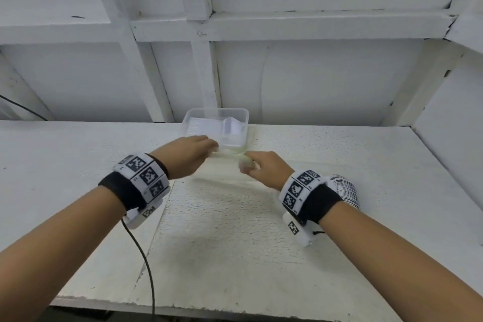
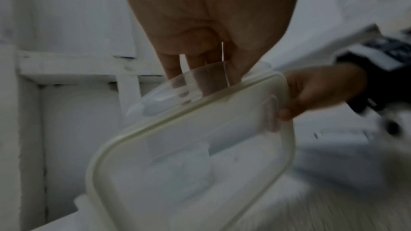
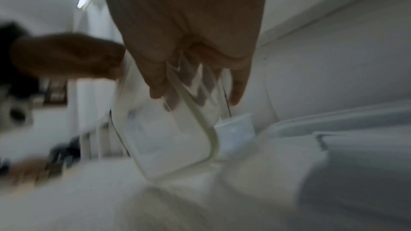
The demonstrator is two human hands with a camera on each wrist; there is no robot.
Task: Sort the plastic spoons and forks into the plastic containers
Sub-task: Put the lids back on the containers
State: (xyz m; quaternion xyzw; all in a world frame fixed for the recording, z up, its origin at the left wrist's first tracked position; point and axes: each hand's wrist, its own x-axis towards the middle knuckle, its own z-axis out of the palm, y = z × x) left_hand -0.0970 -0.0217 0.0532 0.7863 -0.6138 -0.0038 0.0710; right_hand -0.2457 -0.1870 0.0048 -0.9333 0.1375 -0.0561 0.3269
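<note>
Both hands' grips, left hand and right hand, clamp the lid between them.

Left hand grips clear lid at one short edge; right hand holds the opposite edge. Lid tilted, blurred.

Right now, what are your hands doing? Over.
Left hand and right hand both grip the clear lid. Open container with plastic cutlery sits just behind. Nothing in the way.
</note>
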